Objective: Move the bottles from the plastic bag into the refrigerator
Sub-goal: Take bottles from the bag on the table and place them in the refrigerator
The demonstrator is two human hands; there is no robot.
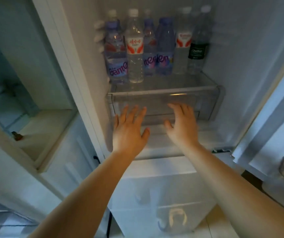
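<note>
Several water bottles stand upright in a row on the glass shelf inside the open refrigerator. Among them are a blue-labelled bottle at the left, a clear bottle with a red and white label beside it, and a dark-labelled bottle at the right. Below the shelf sits a clear drawer. My left hand and my right hand reach toward the drawer's front with straight, spread fingers and hold nothing. The plastic bag is out of view.
The left refrigerator door stands open with a white door bin. At the right edge is the other open door. Below my arms is the white front of a lower drawer, and tiled floor shows at the bottom.
</note>
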